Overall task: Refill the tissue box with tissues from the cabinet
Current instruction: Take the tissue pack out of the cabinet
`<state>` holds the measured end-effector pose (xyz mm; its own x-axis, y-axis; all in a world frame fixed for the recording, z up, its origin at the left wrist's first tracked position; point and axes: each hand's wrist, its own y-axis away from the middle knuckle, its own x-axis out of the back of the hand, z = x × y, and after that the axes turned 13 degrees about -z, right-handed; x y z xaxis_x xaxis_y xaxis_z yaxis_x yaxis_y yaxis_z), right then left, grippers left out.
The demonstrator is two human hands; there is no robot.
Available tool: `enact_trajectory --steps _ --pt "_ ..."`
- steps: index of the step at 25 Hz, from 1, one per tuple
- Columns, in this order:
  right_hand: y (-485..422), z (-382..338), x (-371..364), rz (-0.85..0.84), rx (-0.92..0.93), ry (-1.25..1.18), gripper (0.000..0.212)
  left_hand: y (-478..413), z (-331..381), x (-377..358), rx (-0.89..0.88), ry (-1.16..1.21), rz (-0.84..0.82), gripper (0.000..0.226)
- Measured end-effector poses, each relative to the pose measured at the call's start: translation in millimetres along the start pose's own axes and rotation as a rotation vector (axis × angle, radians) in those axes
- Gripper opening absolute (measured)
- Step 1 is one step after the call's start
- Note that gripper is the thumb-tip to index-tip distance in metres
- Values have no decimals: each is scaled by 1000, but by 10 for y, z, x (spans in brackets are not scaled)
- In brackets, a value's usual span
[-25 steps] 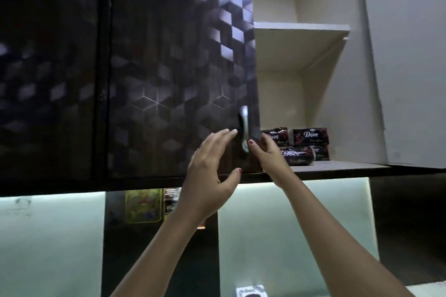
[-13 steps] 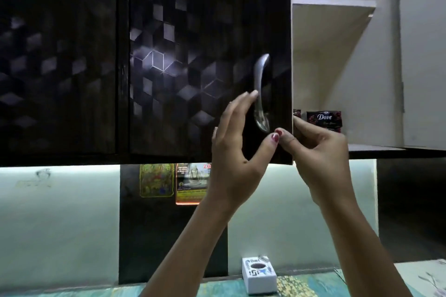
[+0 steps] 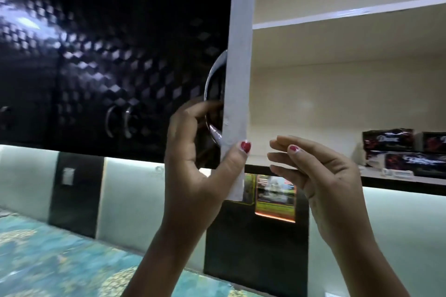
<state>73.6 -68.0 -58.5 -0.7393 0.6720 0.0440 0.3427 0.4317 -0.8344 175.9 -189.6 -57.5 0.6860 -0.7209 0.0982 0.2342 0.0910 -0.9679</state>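
Observation:
A dark patterned cabinet door [image 3: 237, 79] stands swung open, its pale edge facing me. My left hand [image 3: 200, 159] grips that door, fingers curled behind the chrome handle [image 3: 213, 103] and thumb on the door's edge. My right hand [image 3: 321, 173] hovers just right of the door, below the lower shelf [image 3: 301, 164], fingers apart and holding nothing. Dark tissue packs [image 3: 405, 149] lie stacked at the right end of the lower shelf inside the cabinet. The tissue box is out of view.
The upper shelf [image 3: 350, 13] is bare. More dark cabinet doors with chrome handles [image 3: 118, 123] run to the left. Below lie a blue-green patterned counter [image 3: 60, 260], a light backsplash and coloured pictures [image 3: 275, 193] on a dark panel.
The door has swung wide open, showing the cabinet's inside. My left hand went from hovering by the handle to gripping it. My right hand came off the door edge.

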Motion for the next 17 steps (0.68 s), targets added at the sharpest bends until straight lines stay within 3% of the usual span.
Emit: enact_trajectory --steps 2,5,8,11,14,17 --pt "-54 55 -99 -28 -3 -30 23 21 79 174 -46 -268 113 43" --pt "-51 144 -166 -30 30 18 23 68 197 306 -253 -705 207 33" --pt "-37 253 -176 -28 69 122 18 134 202 184 -330 -953 101 22" --pt "-77 400 -126 -7 63 175 22 90 -19 14 -173 -1043 -46 28" --pt "-120 498 7 11 52 182 19 -42 -389 66 62 -1240 -67 44" --pt "-156 578 174 41 23 135 29 -118 -715 210 162 -1428 -81 47"
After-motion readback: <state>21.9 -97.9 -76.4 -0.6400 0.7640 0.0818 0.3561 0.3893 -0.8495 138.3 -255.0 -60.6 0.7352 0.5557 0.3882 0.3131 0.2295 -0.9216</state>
